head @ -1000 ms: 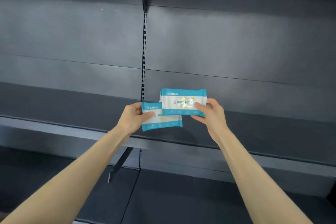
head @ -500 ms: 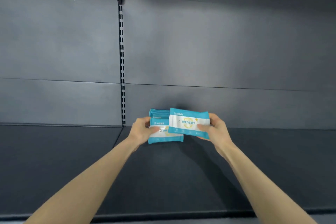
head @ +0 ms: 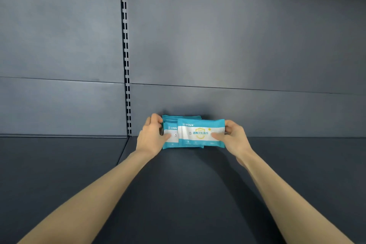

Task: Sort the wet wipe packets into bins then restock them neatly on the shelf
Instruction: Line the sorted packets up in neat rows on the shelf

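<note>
Two bunches of blue-and-white wet wipe packets stand upright on the dark shelf board (head: 178, 194), close to its back panel. My left hand (head: 151, 136) grips the left bunch of packets (head: 171, 130) at its left end, thumb on the front face. My right hand (head: 232, 137) pinches the front wet wipe packet (head: 201, 133) at its right end, thumb on the label. That front packet overlaps the left bunch. More packet edges show behind the front ones; how many is hidden.
The dark grey back panel (head: 237, 45) rises behind the packets. A slotted upright rail (head: 125, 55) runs down it just left of my left hand. Bare shelf board stretches to both sides and toward me.
Both hands have carried the packets forward and down to the back of the shelf, and the right packet has slid in front of the left bunch. My view has moved closer.
</note>
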`<move>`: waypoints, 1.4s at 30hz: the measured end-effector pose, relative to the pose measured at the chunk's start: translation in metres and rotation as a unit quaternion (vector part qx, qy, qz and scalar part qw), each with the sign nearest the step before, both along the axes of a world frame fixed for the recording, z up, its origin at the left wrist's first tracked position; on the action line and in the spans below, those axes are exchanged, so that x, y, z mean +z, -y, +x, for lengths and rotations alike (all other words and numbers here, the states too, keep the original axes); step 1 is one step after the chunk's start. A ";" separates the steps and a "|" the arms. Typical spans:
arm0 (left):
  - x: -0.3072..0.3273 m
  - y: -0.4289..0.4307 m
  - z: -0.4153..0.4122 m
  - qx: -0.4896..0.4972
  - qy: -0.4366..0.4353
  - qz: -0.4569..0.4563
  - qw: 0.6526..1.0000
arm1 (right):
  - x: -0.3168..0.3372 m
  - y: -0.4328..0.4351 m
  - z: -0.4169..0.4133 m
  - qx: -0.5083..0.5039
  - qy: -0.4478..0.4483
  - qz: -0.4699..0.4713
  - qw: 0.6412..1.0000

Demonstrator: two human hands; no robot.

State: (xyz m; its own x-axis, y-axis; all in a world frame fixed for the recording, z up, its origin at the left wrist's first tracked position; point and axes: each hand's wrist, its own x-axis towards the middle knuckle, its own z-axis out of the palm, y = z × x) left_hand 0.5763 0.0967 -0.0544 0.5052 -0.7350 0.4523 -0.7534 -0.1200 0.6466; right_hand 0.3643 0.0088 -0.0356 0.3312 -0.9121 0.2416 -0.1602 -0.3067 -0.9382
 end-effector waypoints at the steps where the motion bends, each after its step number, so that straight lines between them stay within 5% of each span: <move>1: 0.000 -0.003 0.003 -0.016 -0.009 0.013 1.000 | 0.000 -0.001 0.003 0.008 -0.014 -0.005 1.000; 6: -0.002 -0.014 0.013 -0.090 -0.063 0.099 0.989 | -0.006 -0.001 0.033 0.006 -0.108 -0.030 0.994; 14: -0.011 0.001 0.006 -0.125 -0.102 0.079 0.984 | -0.006 -0.001 0.051 -0.033 -0.267 -0.098 0.958; 33: -0.017 0.009 0.002 -0.142 -0.125 0.143 0.971 | -0.005 0.009 0.053 0.155 -0.366 -0.087 0.913; 42: -0.014 0.007 -0.001 -0.056 -0.056 0.137 0.987 | 0.000 0.008 0.056 0.097 -0.403 -0.118 0.902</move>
State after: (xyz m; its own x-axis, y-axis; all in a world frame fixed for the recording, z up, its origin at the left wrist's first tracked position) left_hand 0.5752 0.0896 -0.0688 0.4491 -0.8761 0.1754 -0.6974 -0.2211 0.6817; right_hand 0.4205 0.0004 -0.0355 0.6339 -0.7728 0.0298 -0.6837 -0.5780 -0.4454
